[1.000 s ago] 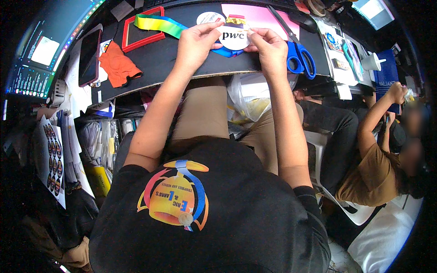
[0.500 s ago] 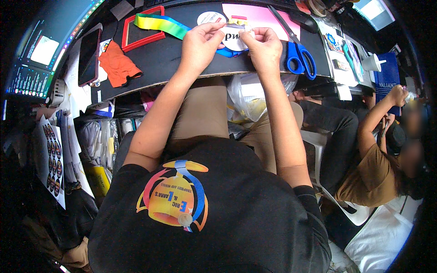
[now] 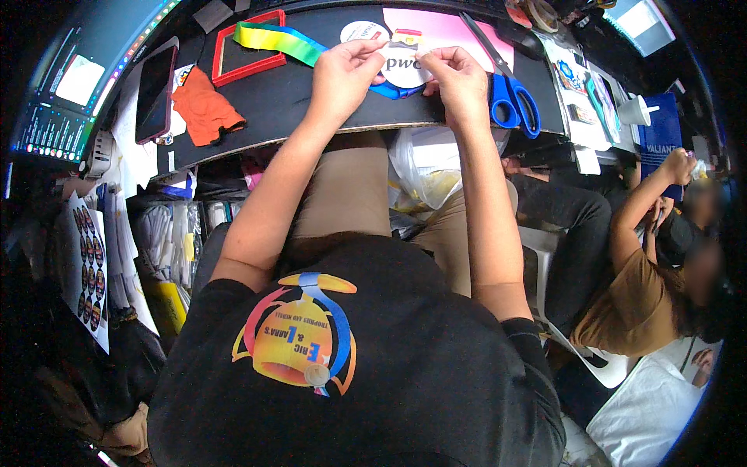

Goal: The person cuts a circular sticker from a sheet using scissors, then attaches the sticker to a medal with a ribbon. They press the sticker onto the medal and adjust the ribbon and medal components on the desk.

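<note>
Both my hands are over the black desk [image 3: 296, 101] holding a round white printed disc [image 3: 403, 68]. My left hand [image 3: 346, 74] pinches its left edge, and my right hand [image 3: 459, 78] pinches its right edge. A rainbow-coloured ribbon [image 3: 280, 40] runs from the left toward the disc, and a blue ribbon loop [image 3: 393, 91] shows just under it. Another round white disc [image 3: 364, 31] and a pink sheet [image 3: 443, 31] lie just beyond my hands.
Blue-handled scissors [image 3: 510, 97] lie right of my right hand. A red frame [image 3: 249, 47], an orange cloth [image 3: 204, 109] and a dark phone [image 3: 156, 89] lie to the left. A white cup [image 3: 632, 110] stands far right. A seated person [image 3: 638, 272] is on my right.
My hands have drawn a little closer together on the disc, and the fingers have shifted along its edges. The disc stays in the same place on the desk.
</note>
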Motion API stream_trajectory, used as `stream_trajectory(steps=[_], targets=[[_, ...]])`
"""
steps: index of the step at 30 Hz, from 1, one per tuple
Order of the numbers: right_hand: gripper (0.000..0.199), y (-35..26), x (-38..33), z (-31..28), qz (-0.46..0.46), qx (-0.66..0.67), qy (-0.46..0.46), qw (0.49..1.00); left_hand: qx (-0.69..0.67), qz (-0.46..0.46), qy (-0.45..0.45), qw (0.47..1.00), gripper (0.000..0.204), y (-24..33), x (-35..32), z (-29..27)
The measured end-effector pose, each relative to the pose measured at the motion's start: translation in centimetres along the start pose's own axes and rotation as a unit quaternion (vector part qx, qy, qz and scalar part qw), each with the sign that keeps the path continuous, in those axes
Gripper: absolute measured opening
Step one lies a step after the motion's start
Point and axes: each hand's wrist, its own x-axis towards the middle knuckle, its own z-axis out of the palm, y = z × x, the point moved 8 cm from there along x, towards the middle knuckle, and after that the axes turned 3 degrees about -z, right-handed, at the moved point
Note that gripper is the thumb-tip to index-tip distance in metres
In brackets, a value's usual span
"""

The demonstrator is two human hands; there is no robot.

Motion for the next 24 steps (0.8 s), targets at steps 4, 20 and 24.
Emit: stream_trajectory(steps=[4, 20, 24], targets=[[0.024, -0.2, -0.1, 0.1, -0.004, 0.063, -0.028, 0.998, -0.052, -0.007, 0.006, 0.999, 0.030, -0.3, 0.3, -0.1], [0.017, 0.2, -0.3, 0.0, -0.020, 0.101, -0.022, 0.994, 0.063, 0.005, 0.031, 0.997, 0.027, -1.1, 2.2, 1.3], [0.017, 0.1, -0.3, 0.2, -0.014, 0.113, -0.025, 0.993, 0.000, -0.014, 0.014, 1.000, 0.024, -1.2, 1.9, 1.1]])
